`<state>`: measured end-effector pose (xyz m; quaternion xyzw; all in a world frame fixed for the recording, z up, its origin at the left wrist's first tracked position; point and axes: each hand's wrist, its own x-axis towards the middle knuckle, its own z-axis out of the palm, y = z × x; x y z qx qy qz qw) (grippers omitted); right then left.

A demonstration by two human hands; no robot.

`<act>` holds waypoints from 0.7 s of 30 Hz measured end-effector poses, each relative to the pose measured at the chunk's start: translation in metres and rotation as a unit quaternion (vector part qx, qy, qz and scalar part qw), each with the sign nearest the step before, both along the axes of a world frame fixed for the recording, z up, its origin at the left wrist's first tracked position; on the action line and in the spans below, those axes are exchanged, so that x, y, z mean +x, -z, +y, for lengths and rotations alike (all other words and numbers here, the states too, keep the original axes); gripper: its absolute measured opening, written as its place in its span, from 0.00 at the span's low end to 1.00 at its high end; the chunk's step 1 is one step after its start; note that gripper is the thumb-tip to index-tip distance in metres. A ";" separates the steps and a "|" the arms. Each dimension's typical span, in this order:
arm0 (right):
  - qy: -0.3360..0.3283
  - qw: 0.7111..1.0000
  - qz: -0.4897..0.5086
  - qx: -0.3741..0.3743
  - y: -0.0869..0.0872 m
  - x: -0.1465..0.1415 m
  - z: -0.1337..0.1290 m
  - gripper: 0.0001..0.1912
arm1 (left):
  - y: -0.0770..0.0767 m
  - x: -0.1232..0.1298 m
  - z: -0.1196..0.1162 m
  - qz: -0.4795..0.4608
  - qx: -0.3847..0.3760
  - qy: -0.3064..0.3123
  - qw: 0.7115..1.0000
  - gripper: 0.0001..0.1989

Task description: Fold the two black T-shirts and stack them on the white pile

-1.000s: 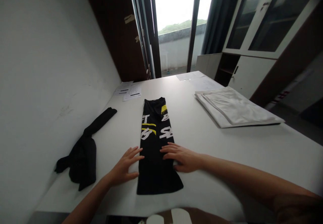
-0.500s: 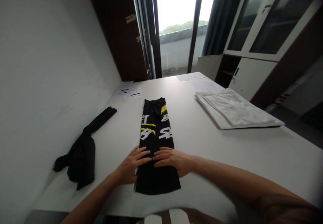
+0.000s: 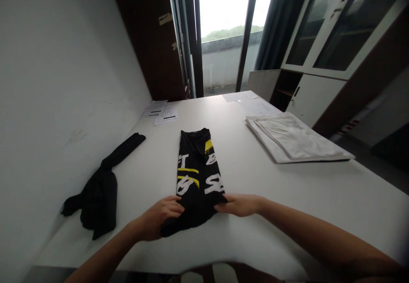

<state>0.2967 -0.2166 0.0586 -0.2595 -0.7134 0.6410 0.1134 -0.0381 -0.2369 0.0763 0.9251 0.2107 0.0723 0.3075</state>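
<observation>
A folded black shirt [image 3: 198, 164] with white lettering and yellow stripes lies lengthwise in front of me on the white table. My left hand [image 3: 164, 215] grips its left edge close to the near end, fingers on top and thumb hidden. On the opposite edge my right hand [image 3: 238, 204] pinches the cloth between thumb and fingers. The near end of the shirt is lifted and bent between both hands, while the far part rests flat on the tabletop.
A crumpled black garment [image 3: 99, 193] lies left, near the wall. Folded white cloth [image 3: 297, 138] sits on the right of the white table [image 3: 255, 240]. Papers [image 3: 164, 112] lie at the back left, more sheets [image 3: 246, 102] at the far edge. Cabinets [image 3: 319, 91] stand beyond.
My hands were lying flat on the shirt; now they hold its side edges. The near end has come up off the table and its hem has moved away from me.
</observation>
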 end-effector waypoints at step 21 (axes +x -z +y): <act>0.402 0.886 0.115 -0.203 0.021 -0.016 0.159 0.10 | 0.072 0.065 0.179 -0.297 -0.279 -0.452 0.793 0.22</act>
